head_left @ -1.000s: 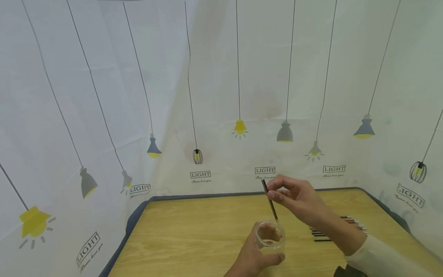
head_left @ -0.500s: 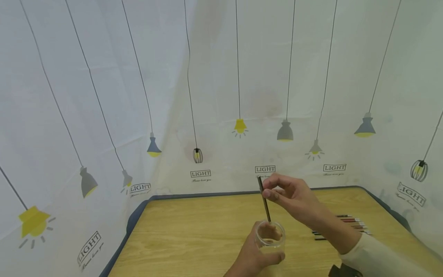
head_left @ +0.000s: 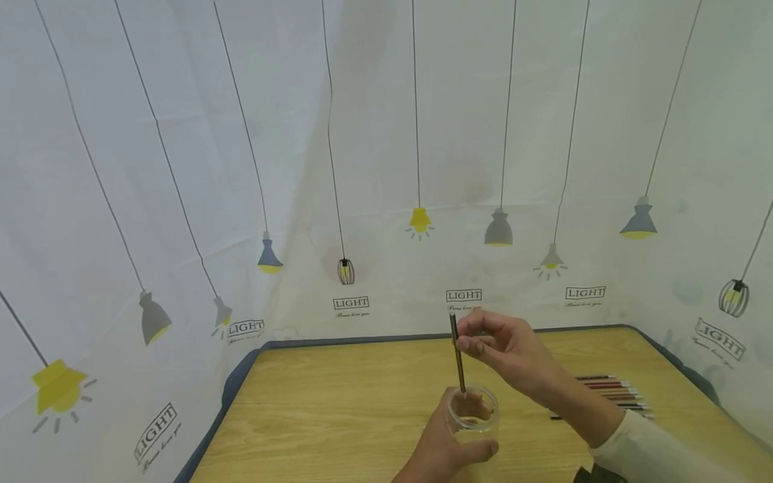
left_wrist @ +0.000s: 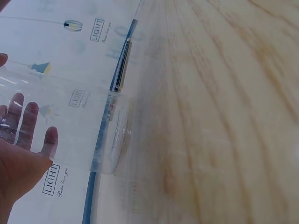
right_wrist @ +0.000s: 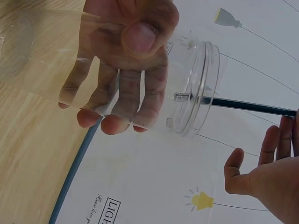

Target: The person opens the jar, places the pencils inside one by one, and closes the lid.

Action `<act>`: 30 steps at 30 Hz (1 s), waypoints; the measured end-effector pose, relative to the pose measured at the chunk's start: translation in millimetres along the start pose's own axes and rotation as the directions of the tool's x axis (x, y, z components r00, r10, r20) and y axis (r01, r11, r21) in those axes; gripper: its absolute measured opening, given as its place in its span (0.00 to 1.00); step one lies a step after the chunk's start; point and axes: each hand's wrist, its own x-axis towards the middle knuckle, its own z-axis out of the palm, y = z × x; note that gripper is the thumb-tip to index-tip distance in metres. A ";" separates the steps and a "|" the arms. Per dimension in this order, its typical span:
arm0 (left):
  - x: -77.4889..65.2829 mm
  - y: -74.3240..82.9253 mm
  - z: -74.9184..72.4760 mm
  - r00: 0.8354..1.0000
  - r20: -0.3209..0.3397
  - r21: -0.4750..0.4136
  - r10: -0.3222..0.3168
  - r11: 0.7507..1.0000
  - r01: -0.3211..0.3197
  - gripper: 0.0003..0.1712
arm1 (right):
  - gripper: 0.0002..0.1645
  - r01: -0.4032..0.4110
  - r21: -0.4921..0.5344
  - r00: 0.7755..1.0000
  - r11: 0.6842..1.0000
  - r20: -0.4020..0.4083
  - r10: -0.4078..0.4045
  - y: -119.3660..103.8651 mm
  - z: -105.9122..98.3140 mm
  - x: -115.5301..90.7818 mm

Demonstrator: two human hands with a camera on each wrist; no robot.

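Observation:
My left hand (head_left: 443, 439) grips a clear jar (head_left: 475, 426) round its side, with its mouth upward, above the table. Through the jar wall, the fingers (left_wrist: 29, 121) show in the left wrist view. My right hand (head_left: 513, 352) pinches a dark pencil (head_left: 457, 362) near its upper part between thumb and fingers. The pencil stands nearly upright, leaning a little, its lower end at the jar's mouth. From the right wrist view, that end of the pencil (right_wrist: 247, 105) appears just inside the rim (right_wrist: 205, 88). Behind the right forearm lie several pencils (head_left: 612, 386), partly hidden.
The wooden table (head_left: 320, 402) has a dark blue edge (head_left: 362, 341) along its back and sides. A white cloth (head_left: 386, 134) printed with hanging lamps surrounds it. A black device (head_left: 598, 475) sits by the right sleeve (head_left: 652, 443).
My right hand has moved left and slightly down, bringing the pencil's lower end to the jar's mouth and making it more upright. The left hand and jar have barely moved.

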 end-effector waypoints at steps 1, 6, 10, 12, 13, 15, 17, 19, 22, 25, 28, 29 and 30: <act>0.0 -0.6 -0.2 1.000 0.000 0.003 0.001 1.000 -0.001 0.34 | 0.11 -0.004 0.002 1.000 1.000 0.000 0.004 1.4 0.2 -0.5; 0.5 -2.8 -0.5 1.000 -0.010 0.033 0.008 0.999 -0.008 0.34 | 0.10 -0.044 0.004 0.999 0.999 -0.002 0.044 5.5 1.6 -2.6; 0.9 -3.6 -0.8 1.000 -0.014 0.045 0.010 0.999 -0.009 0.35 | 0.11 -0.062 0.000 0.998 0.998 0.005 0.062 8.0 3.0 -4.2; 1.0 -3.4 -0.9 1.000 -0.010 0.043 0.011 0.999 -0.011 0.35 | 0.13 -0.070 -0.001 0.998 0.998 0.009 0.070 8.7 3.2 -5.0; 0.9 -3.2 -0.8 1.000 -0.006 0.040 0.014 0.999 -0.014 0.35 | 0.14 -0.074 -0.011 0.997 0.997 0.008 0.074 9.2 3.0 -5.4; 0.7 -2.5 -0.6 1.000 0.007 0.033 0.024 0.999 -0.024 0.35 | 0.15 -0.083 -0.033 0.997 0.996 0.003 0.083 9.7 2.1 -6.0; 0.7 -1.6 -0.2 0.999 0.022 0.021 0.035 0.999 -0.035 0.35 | 0.16 -0.087 -0.058 0.996 0.994 -0.008 0.087 9.5 0.3 -6.3; 0.6 -0.8 0.1 0.998 0.035 0.012 0.047 0.999 -0.048 0.35 | 0.17 -0.087 -0.081 0.996 0.993 -0.020 0.086 9.2 -2.0 -6.2; 0.1 -0.3 0.0 0.998 0.038 0.009 0.053 0.999 -0.053 0.35 | 0.18 -0.082 -0.082 0.996 0.993 -0.026 0.080 8.2 -5.4 -5.8; -0.3 -0.5 -0.3 0.998 0.035 0.024 0.054 0.998 -0.055 0.36 | 0.19 -0.083 -0.074 0.996 0.994 -0.027 0.081 7.2 -7.9 -6.1; -0.3 -0.9 -0.8 0.998 0.030 0.048 0.050 0.998 -0.051 0.36 | 0.19 -0.083 -0.075 0.996 0.994 -0.030 0.081 6.8 -9.8 -6.7; -0.1 -1.2 -1.0 0.999 0.027 0.052 0.048 0.997 -0.049 0.36 | 0.19 -0.083 -0.078 0.996 0.993 -0.031 0.081 6.8 -10.4 -7.1; 0.0 -1.4 -1.1 0.999 0.023 0.056 0.047 0.997 -0.048 0.36 | 0.19 -0.083 -0.083 0.996 0.993 -0.033 0.080 6.9 -11.0 -7.5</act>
